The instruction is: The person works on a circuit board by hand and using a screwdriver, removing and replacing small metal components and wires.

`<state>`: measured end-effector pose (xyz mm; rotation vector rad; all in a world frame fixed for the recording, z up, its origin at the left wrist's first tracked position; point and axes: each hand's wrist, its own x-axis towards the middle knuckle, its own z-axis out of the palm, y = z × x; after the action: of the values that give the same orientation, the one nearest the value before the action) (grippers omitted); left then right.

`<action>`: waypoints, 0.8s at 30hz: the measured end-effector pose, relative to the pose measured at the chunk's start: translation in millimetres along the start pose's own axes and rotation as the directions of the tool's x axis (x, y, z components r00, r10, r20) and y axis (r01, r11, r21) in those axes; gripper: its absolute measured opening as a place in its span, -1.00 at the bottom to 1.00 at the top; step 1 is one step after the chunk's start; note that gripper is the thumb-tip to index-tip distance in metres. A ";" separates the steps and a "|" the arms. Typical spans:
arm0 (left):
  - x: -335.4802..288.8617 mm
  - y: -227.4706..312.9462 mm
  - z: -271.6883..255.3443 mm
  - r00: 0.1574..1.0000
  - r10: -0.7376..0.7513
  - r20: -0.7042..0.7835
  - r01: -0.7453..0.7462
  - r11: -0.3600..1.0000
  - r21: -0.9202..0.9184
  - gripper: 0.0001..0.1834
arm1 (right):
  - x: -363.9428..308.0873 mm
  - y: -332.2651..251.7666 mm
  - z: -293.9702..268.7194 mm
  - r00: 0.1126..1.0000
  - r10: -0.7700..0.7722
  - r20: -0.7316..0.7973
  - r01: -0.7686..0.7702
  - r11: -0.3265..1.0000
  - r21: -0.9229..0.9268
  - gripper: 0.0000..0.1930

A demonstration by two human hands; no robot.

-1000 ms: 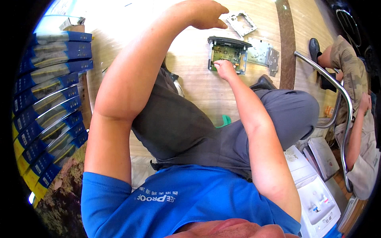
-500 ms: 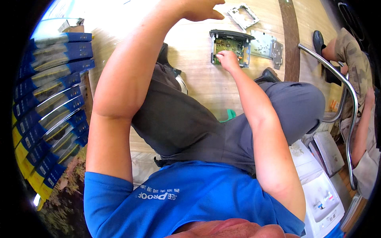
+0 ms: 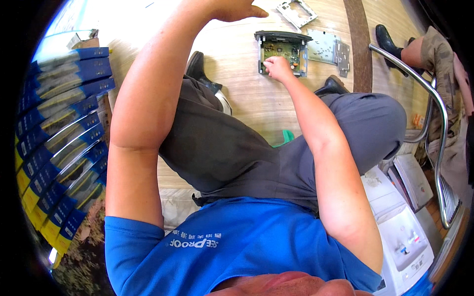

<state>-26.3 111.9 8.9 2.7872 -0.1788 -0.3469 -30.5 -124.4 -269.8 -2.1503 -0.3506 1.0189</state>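
Observation:
On the floor ahead lies an opened electronic unit (image 3: pixel 276 52), a metal case with a dark front strip and a green circuit board inside. My right hand (image 3: pixel 279 68) is over the near part of that board, thumb and fingertips pinched together; anything between them is too small to make out. Farther left, my left hand (image 3: pixel 236 9) is raised near the top edge, partly cut off by it. One digit sticks out to the right, and no object shows in that hand.
Right of the unit lie a perforated metal plate (image 3: pixel 322 45) and a narrow grey bracket (image 3: pixel 342 58). A pale metal frame (image 3: pixel 297 15) lies beyond. Blue and yellow packages (image 3: pixel 64 123) line the left. A tubular metal chair frame (image 3: pixel 437 101) and another person's leg (image 3: pixel 414 53) are at right.
The whole view has shifted slightly, so the floor objects sit higher and farther left. My right hand stays pinched at the board; my left hand remains raised. The other person's arm has moved.

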 end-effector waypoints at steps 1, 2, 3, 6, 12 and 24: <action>0.4 0.8 -0.5 1.000 -0.008 0.006 0.008 1.000 0.001 -0.36 | 0.9 0.6 0.4 0.999 0.046 0.023 -0.047 0.997 0.062 -0.77; 0.6 1.8 -1.0 1.000 -0.015 0.012 0.015 1.000 0.003 -0.36 | 1.6 1.4 0.7 1.000 0.021 0.006 -0.021 0.999 0.024 -0.78; 1.0 2.7 -1.7 1.000 -0.020 0.021 0.020 1.000 -0.001 -0.36 | 2.6 2.2 0.9 1.000 0.004 -0.007 -0.004 1.000 -0.006 -0.79; 0.0 5.1 -4.1 0.999 -0.024 0.030 0.024 1.000 -0.006 -0.37 | 3.0 3.7 1.8 0.994 -0.077 -0.074 0.069 0.991 -0.112 -0.80; -3.4 5.8 -7.7 1.000 -0.001 0.022 0.001 1.000 -0.004 -0.37 | -4.9 -1.2 -2.4 0.975 -0.172 -0.140 0.138 0.964 -0.226 -0.77; -5.7 15.8 -18.0 0.991 -0.064 0.117 0.076 0.992 -0.103 -0.32 | -8.3 -10.6 6.1 0.984 -0.159 -0.078 0.141 0.970 -0.199 -0.77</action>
<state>-28.5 103.5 31.8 2.6743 -0.0860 -0.5173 -39.9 -118.2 -260.2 -2.2951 -0.5790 0.8247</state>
